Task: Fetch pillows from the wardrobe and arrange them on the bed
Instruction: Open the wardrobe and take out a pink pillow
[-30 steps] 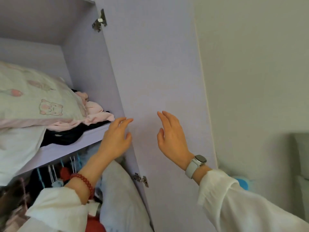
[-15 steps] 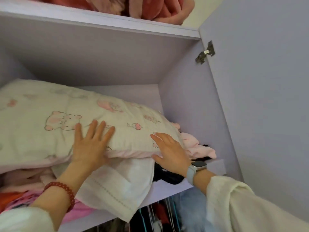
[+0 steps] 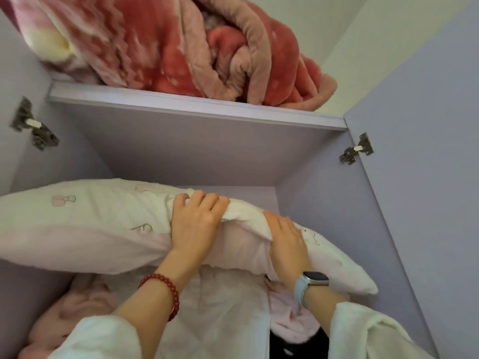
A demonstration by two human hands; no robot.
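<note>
Since half a second ago both hands have gone from flat on the bear-print pillow (image 3: 85, 224) to clenched on its near edge, left hand (image 3: 195, 224) beside right hand (image 3: 286, 242), its long axis lying crosswise on the wardrobe shelf, most of it left of both.

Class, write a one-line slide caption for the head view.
Both hands, left hand and right hand, grip a printed pillow on the wardrobe shelf beneath a red blanket.
</note>
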